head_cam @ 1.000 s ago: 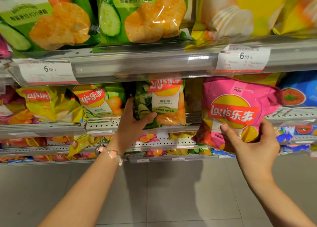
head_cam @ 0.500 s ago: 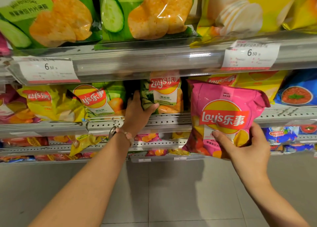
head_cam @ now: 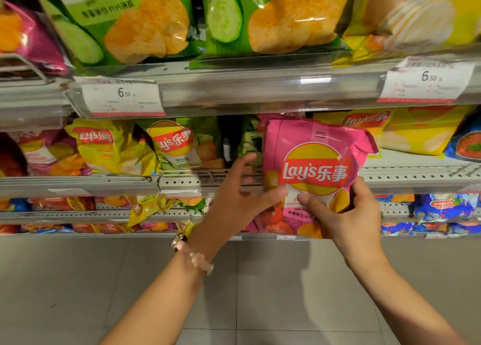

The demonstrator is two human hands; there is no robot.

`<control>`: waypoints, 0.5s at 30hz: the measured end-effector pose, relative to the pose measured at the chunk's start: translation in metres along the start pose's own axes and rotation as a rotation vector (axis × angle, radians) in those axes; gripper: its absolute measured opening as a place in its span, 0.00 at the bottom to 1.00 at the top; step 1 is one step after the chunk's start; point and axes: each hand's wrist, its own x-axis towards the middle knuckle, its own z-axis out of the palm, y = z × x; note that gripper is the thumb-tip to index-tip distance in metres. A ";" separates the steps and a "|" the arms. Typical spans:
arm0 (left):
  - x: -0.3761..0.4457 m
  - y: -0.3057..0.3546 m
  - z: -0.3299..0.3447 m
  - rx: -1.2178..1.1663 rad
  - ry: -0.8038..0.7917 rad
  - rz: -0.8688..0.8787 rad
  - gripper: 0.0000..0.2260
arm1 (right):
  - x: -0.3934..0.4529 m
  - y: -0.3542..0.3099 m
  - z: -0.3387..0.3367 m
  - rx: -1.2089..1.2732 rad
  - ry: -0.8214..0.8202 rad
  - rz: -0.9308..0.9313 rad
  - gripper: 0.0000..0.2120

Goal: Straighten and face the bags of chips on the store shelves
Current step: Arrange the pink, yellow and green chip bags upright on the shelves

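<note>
A pink Lay's bag is held upright, logo facing me, in front of the middle shelf. My right hand grips its lower right part, thumb on the front. My left hand is at the bag's lower left. Its thumb touches the front and its straight fingers reach up beside the left edge, blurred. Behind the pink bag, a green cucumber bag shows only as a strip. Left of it stand another green Lay's bag and a crumpled yellow one.
The upper shelf rail with 6.50 price tags hangs just above the pink bag, under large green bags. Yellow bags and a blue bag stand to the right. Lower shelves hold more bags. Grey floor tiles lie below.
My left hand let go of the green cucumber bag and moved right to the pink bag. My right hand carried the pink bag left and up, in front of the green one.
</note>
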 end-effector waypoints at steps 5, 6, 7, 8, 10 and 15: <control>-0.018 -0.011 -0.037 -0.054 -0.043 -0.008 0.45 | -0.020 -0.017 0.040 0.025 -0.099 -0.012 0.23; -0.023 -0.013 -0.047 -0.033 -0.034 -0.010 0.46 | -0.024 -0.021 0.047 0.032 -0.113 -0.007 0.24; -0.027 -0.015 -0.057 -0.013 -0.026 -0.016 0.47 | -0.028 -0.025 0.055 0.041 -0.131 0.000 0.25; -0.032 -0.016 -0.067 -0.001 -0.023 -0.029 0.47 | -0.033 -0.028 0.062 0.051 -0.153 0.009 0.26; -0.041 -0.018 -0.085 0.004 -0.022 -0.050 0.41 | -0.040 -0.034 0.077 0.068 -0.209 0.025 0.28; -0.064 -0.032 -0.131 -0.037 -0.029 -0.073 0.34 | -0.052 -0.043 0.107 0.061 -0.419 0.118 0.35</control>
